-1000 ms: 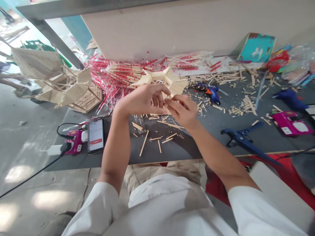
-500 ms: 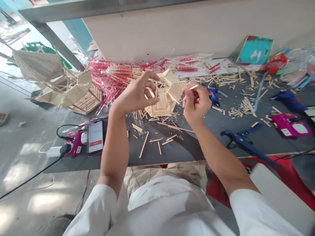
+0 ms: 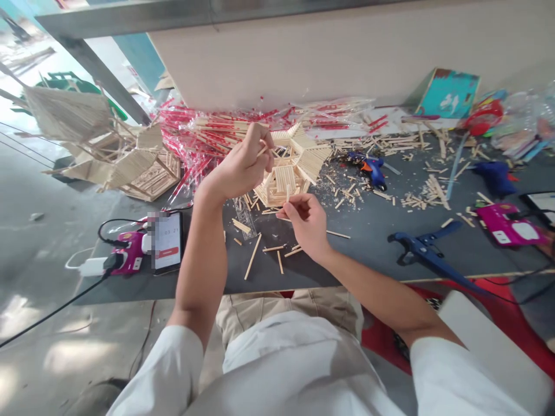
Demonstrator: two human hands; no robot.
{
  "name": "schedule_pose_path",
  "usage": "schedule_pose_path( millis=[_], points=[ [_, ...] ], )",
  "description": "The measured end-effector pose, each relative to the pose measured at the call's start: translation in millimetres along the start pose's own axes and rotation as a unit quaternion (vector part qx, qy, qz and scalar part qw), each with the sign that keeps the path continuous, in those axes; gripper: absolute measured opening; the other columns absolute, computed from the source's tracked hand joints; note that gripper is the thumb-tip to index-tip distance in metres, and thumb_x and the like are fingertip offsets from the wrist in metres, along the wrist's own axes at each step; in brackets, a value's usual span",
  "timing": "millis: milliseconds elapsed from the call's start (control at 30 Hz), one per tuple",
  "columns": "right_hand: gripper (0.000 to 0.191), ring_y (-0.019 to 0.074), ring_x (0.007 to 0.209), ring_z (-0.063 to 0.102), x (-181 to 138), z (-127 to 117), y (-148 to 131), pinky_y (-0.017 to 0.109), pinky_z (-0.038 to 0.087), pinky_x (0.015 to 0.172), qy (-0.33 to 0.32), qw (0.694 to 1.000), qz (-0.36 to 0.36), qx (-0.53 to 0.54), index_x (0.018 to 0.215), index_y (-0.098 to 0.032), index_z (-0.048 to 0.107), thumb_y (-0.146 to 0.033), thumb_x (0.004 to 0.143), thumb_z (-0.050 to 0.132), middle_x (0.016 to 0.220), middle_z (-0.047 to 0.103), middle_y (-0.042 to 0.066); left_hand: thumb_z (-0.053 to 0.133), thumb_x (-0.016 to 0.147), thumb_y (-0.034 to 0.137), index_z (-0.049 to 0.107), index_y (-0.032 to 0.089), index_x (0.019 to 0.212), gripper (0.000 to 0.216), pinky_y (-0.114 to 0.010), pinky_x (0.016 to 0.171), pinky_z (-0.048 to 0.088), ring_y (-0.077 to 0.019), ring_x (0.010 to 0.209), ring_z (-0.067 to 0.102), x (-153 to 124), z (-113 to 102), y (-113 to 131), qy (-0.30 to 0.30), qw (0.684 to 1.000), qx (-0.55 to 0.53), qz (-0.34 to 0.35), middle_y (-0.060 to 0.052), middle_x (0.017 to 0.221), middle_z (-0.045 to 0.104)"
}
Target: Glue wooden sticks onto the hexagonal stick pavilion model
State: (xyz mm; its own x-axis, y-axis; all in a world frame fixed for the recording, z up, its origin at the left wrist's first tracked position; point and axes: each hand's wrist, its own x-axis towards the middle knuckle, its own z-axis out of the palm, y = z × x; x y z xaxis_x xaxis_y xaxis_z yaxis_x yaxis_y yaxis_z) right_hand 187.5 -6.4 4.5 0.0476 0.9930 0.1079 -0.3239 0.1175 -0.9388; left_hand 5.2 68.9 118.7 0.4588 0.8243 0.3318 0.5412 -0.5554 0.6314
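My right hand (image 3: 307,224) pinches a short wooden stick (image 3: 288,193) between thumb and fingertips, holding it roughly upright at the near side of a small stick-built model (image 3: 314,160). The model has slatted panels and stands on the dark table. At its left side my left hand (image 3: 245,166) is raised with its fingers curled closed; what they hold, if anything, I cannot make out. Loose sticks (image 3: 252,257) lie in front of the model, several of them close to my right hand. A clear patterned plastic strip (image 3: 245,218) lies below my left hand.
A larger stick model (image 3: 125,167) stands left. Red-and-clear wrappers with sticks (image 3: 208,136) lie behind. To the right are a blue glue gun (image 3: 373,172), blue cutter (image 3: 427,249) and pink power strip (image 3: 507,224). A phone (image 3: 168,240) and another power strip (image 3: 129,254) lie left.
My right hand has moved left and toward me, bringing the stick to the model's near side and turning it upright. My left hand's fingers have gone from spread to curled closed.
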Motion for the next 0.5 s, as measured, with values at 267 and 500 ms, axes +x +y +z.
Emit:
schedule_pose_path(
  millis=[267, 500],
  points=[
    [0.035, 0.0106, 0.072, 0.068, 17, -7, 9, 0.025, 0.059, 0.065, 0.039, 0.993, 0.061, 0.092, 0.095, -0.028, 0.07, -0.045, 0.075, 0.092, 0.086, 0.076, -0.002, 0.04, 0.107, 0.026, 0.052, 0.025, 0.128, 0.024, -0.033, 0.072, 0.053, -0.0124, 0.063, 0.056, 0, 1, 2, 0.004, 1.0, 0.001, -0.008, 0.003, 0.069, 0.053],
    [0.038, 0.0085, 0.068, 0.061, 23, -9, 4, 0.023, 0.051, 0.059, 0.051, 0.988, 0.097, 0.112, 0.086, -0.026, 0.071, -0.049, 0.069, 0.095, 0.078, 0.07, -0.004, 0.051, 0.098, 0.022, 0.067, 0.023, 0.117, 0.024, -0.034, 0.077, 0.051, -0.0164, 0.07, 0.061, 7, 10, 3, 0.054, 0.997, 0.056, -0.009, 0.002, 0.063, 0.05]
  ],
)
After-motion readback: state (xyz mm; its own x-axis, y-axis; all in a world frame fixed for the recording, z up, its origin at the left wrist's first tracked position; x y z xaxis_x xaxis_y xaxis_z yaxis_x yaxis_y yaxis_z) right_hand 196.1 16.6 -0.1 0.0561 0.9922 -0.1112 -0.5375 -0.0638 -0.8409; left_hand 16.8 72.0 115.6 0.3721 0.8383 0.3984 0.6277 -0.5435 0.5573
